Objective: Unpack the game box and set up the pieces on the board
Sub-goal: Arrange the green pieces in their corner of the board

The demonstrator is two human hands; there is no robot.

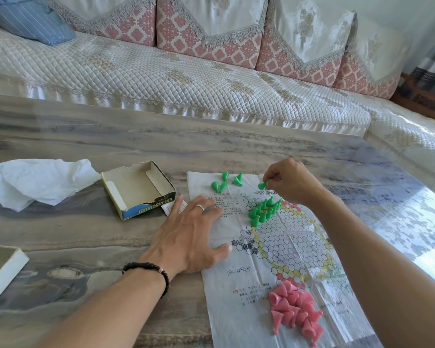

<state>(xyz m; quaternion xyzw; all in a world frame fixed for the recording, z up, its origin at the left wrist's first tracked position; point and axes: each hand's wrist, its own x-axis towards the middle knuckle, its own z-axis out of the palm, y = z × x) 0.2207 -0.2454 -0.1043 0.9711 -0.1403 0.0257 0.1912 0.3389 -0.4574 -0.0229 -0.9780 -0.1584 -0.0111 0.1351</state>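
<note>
A: Where does the single head view look from?
B: From above, forward and down across the grey marbled surface (86, 237), close in, toward the quilted cream sofa (161, 76).

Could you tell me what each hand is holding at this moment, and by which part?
The right hand pinches a green game piece by its narrow end. The left hand holds nothing; it rests flat on the paper board.

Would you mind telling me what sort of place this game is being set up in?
Most likely a home living room: a long sofa with quilted covers and patterned back cushions runs behind a low, glossy marble-look table holding the game board.
</note>
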